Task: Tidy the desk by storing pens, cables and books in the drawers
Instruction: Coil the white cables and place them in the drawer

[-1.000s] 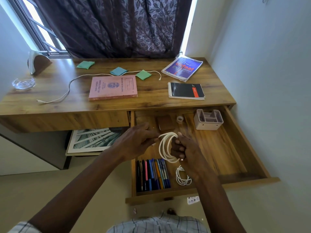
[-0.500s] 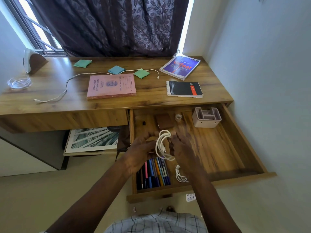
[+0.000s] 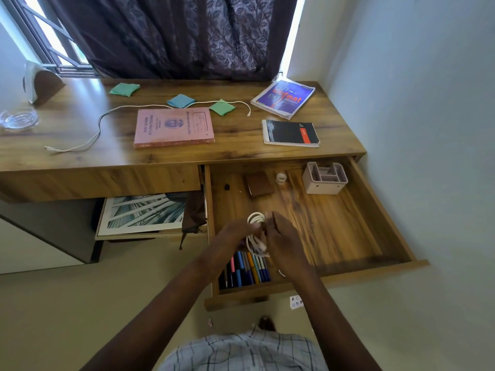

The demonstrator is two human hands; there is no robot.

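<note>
My left hand (image 3: 232, 238) and my right hand (image 3: 284, 245) both hold a coiled white cable (image 3: 255, 232) low over the open right drawer (image 3: 348, 218), just above several pens (image 3: 246, 269) lying in its front left corner. A second white cable (image 3: 101, 124) lies loose across the desk top. On the desk lie a pink record book (image 3: 174, 127), a black spiral notebook (image 3: 292, 133) and a blue book (image 3: 284, 99). Another small coil in the drawer is mostly hidden under my right hand.
The drawer also holds a pink organiser box (image 3: 324, 178), a brown square (image 3: 258, 184) and a small clear cap (image 3: 281, 178). Green and blue cloths (image 3: 180, 100) and a glass ashtray (image 3: 18, 119) sit on the desk. A picture frame (image 3: 144, 214) rests under the desk.
Both hands have lowered the coiled cable toward the drawer floor, closer to the pens. The camera tilted slightly.
</note>
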